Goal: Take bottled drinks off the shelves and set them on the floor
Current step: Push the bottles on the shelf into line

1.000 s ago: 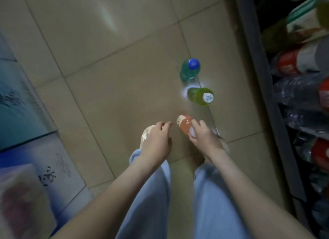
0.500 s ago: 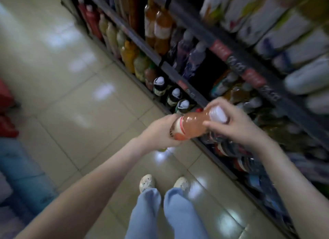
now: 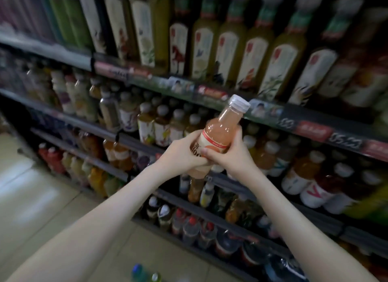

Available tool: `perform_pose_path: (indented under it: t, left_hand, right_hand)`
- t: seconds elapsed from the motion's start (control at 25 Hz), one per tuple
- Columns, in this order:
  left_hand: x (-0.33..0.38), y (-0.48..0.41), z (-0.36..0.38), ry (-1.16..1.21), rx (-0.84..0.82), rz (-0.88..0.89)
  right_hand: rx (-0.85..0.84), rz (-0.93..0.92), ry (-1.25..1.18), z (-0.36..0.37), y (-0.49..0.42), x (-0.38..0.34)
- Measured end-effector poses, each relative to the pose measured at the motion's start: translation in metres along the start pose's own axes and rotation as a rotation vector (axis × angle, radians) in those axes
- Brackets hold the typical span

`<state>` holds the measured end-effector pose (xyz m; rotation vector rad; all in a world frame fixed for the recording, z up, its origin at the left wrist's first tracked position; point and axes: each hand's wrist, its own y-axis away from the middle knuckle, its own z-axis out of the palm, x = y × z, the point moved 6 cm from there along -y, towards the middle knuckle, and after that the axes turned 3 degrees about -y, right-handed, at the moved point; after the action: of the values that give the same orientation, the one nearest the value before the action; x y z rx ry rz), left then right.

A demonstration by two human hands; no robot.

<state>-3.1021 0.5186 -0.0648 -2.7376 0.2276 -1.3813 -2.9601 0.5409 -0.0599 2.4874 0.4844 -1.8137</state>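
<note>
Currently, one item in hand: a pink drink bottle (image 3: 218,134), white cap up and tilted toward the right, held in front of the shelves (image 3: 134,139) at about middle-shelf height.

Left hand (image 3: 182,151): grip wrapped round the lower body of the bottle, fingers pressed onto the label. Right hand (image 3: 228,153): grip closed on the same bottle from the other side, thumb across the label, touching the left hand. Two hands on one bottle probably serve to steady a smooth, full container while it is clear of any support.

Stock behind: tall bottles with pale labels (image 3: 224,57) on the upper shelf; shorter white-capped bottles (image 3: 161,122) on the middle shelf; mixed orange, red and clear bottles lower down, blurred.

Floor (image 3: 42,208): pale tile, and at the bottom edge of the view, a blue-capped bottle (image 3: 137,272) and a green bottle (image 3: 155,277) standing close together, apparently already set down. The pink bottle is not yet on the floor.
</note>
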Motion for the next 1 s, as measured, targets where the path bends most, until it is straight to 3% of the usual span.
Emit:
perform_pose_path:
  t: [0.16, 0.4, 0.6, 0.68, 0.8, 1.0]
  left_hand:
    - [0.061, -0.034, -0.005, 0.066, -0.145, 0.207]
    - [0.118, -0.067, -0.046, -0.209, 0.461, 0.682]
    - [0.165, -0.095, -0.017, -0.363, 0.556, 0.892]
    - [0.177, -0.107, -0.004, -0.427, 0.591, 0.921]
    - [0.193, -0.122, 0.016, -0.595, 0.626, 0.966]
    - [0.205, -0.14, 0.046, -0.822, 0.598, 0.985]
  right_hand:
    - [0.197, -0.138, 0.032, -0.072, 0.001, -0.039]
    - [0.443, -0.378, 0.096, -0.142, 0.011, -0.074]
    - [0.877, -0.556, 0.232, -0.187, 0.034, -0.102]
    - [1.043, -0.523, 0.23, -0.211, 0.044, -0.101]
    - [1.161, -0.372, 0.291, -0.243, 0.056, -0.095]
    - [1.044, -0.111, 0.262, -0.265, 0.043, -0.079]
